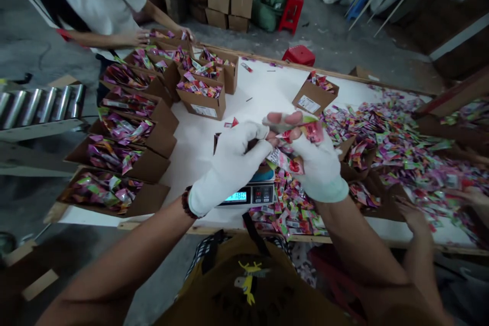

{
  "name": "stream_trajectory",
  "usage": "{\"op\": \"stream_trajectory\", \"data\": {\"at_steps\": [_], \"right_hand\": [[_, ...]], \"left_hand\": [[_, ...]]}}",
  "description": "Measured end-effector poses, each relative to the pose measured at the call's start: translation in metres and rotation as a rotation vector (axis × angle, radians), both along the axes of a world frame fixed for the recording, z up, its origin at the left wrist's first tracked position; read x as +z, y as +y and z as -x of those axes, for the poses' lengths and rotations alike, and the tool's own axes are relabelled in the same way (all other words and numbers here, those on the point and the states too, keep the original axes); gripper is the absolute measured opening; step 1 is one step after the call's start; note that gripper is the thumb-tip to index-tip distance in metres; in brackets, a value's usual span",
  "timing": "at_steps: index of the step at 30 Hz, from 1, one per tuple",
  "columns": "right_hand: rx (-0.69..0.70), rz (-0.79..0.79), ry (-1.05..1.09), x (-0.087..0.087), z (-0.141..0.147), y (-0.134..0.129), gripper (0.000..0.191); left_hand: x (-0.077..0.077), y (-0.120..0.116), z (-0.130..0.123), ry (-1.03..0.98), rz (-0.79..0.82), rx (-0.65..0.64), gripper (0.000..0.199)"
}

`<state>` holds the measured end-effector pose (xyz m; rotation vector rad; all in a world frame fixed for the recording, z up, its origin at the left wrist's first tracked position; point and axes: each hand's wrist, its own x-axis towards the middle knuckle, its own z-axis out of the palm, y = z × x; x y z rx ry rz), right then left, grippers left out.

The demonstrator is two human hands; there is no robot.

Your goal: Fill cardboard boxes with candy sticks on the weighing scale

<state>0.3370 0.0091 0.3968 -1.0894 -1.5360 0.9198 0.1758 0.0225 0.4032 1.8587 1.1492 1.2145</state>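
My right hand point(321, 163), in a white glove with bare fingertips, holds several small colourful packets point(284, 159) with pink and red prints. My left hand point(237, 160), gloved the same way, meets it from the left, its thumb and fingers pinched together at the edge of the packets. Whatever lies between those left fingertips is hidden. Below both hands stands a digital scale point(263, 194) with a lit blue display. My hands cover most of its top. Loose packets point(294, 209) lie on the white table point(194, 163) right of the scale.
Filled cardboard boxes point(153, 168) line the table's left side; another box point(315, 97) stands beyond my hands. A large packet heap point(401, 132) spreads right, with a co-worker's hands point(414, 214) near it. Another person point(110, 5) handles boxes at far left, near a roller conveyor point(42, 104).
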Motion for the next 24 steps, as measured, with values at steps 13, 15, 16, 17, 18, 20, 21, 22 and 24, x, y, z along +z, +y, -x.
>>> {"op": "stream_trajectory", "data": {"at_steps": [13,15,16,17,18,20,21,22,24], "right_hand": [[-0.069,0.052,-0.907,-0.017,-0.089,-0.01,0.025],[0.027,0.126,-1.022,-0.025,-0.11,-0.013,0.031],[0.037,0.126,-1.046,-0.028,-0.115,-0.012,0.037],[0.033,0.099,-1.045,-0.032,-0.115,-0.011,0.042],[0.028,0.055,-1.026,-0.034,-0.109,-0.008,0.046],[0.051,-0.019,-0.984,-0.037,-0.085,0.002,0.046],[0.084,-0.03,-0.984,-0.038,-0.068,0.008,0.044],[0.124,-0.024,-1.0,-0.039,-0.05,0.016,0.042],[0.206,0.007,-1.049,-0.042,-0.018,0.03,0.036]], "left_hand": [[-0.023,0.016,0.018,0.216,-0.011,0.092,0.027],[-0.032,0.035,0.037,0.369,-0.061,0.232,0.042],[-0.04,0.045,0.044,0.444,-0.049,0.261,0.051],[-0.048,0.054,0.049,0.516,-0.026,0.254,0.058],[-0.058,0.062,0.052,0.579,-0.002,0.222,0.06],[-0.075,0.075,0.052,0.638,0.013,0.151,0.045],[-0.081,0.079,0.05,0.636,0.009,0.135,0.035],[-0.085,0.082,0.048,0.618,-0.005,0.134,0.029],[-0.084,0.083,0.045,0.553,-0.053,0.156,0.024]]}}
